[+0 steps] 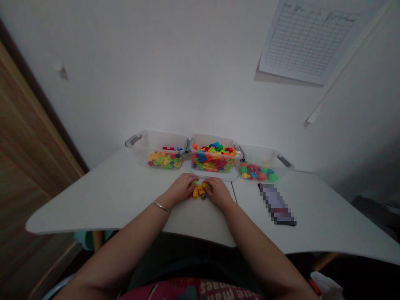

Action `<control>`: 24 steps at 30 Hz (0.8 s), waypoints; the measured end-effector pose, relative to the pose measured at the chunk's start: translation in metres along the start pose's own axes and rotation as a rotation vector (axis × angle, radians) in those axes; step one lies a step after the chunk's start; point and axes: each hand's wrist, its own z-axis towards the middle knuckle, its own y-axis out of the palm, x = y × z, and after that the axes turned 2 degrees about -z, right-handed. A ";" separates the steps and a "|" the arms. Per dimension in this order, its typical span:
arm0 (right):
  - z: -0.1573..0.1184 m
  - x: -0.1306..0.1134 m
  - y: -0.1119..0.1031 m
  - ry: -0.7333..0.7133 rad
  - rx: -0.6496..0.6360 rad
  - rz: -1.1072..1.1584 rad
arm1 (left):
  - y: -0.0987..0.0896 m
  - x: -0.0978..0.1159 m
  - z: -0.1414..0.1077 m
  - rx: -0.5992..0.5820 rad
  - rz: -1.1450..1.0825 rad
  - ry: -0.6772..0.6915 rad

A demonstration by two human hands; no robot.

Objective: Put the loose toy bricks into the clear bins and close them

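Between my hands, low over the white table (200, 221), is a small cluster of yellow toy building bricks (196, 191). My left hand (183, 187) is closed at the cluster's left side, its fingers curled over a green piece (195, 182) and the yellow bricks. From the right, my right hand (218, 191) pinches the cluster's yellow edge with bent fingers. A small grey part (203, 196) shows at the near side of the bricks; its kind is too small to tell. My fingers cover part of the cluster, so how its pieces join is hidden.
Behind my hands, a clear middle bin (215, 160) heaped with colourful bricks stands on a lid. A left bin (165, 137) holds yellow and green pieces; a right bin (261, 152) holds round pieces. A phone-like, pixelated device (277, 204) lies to the right.
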 end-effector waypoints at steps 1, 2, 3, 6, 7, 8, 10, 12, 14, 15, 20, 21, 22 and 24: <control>0.000 0.000 0.000 0.026 0.025 -0.002 | 0.000 0.000 0.000 0.000 -0.002 0.000; 0.000 0.001 0.000 0.056 0.062 0.006 | -0.001 0.001 0.000 0.001 -0.005 -0.002; 0.000 0.002 -0.001 0.086 0.114 0.022 | -0.002 0.002 0.000 0.002 -0.007 -0.005; 0.002 0.005 -0.009 0.153 0.333 0.085 | -0.005 0.005 0.000 -0.006 -0.008 -0.009; 0.003 0.006 -0.013 0.159 0.413 0.100 | -0.006 0.006 0.000 -0.013 -0.007 -0.010; 0.005 0.008 -0.019 0.154 0.487 0.105 | -0.007 0.007 0.001 -0.019 -0.006 -0.012; 0.011 0.010 -0.033 0.131 0.613 0.092 | -0.007 0.007 0.001 -0.024 -0.007 -0.017; 0.019 0.013 -0.048 0.129 0.700 0.057 | -0.006 0.007 0.001 -0.018 -0.012 -0.015; 0.029 0.016 -0.062 0.147 0.741 0.027 | -0.006 0.006 0.001 -0.010 -0.018 -0.011; 0.035 0.017 -0.068 0.150 0.738 0.011 | -0.006 0.006 0.001 -0.009 -0.021 -0.010; 0.062 0.022 -0.080 0.179 0.678 -0.081 | -0.009 0.009 0.002 -0.024 -0.025 -0.013; 0.065 0.022 -0.079 0.172 0.658 -0.096 | -0.009 0.009 0.002 -0.023 -0.026 -0.016; 0.066 0.023 -0.078 0.153 0.634 -0.109 | -0.010 0.009 0.002 -0.020 -0.028 -0.016; 0.066 0.022 -0.073 0.091 0.580 -0.132 | -0.009 0.009 0.001 -0.009 -0.033 -0.012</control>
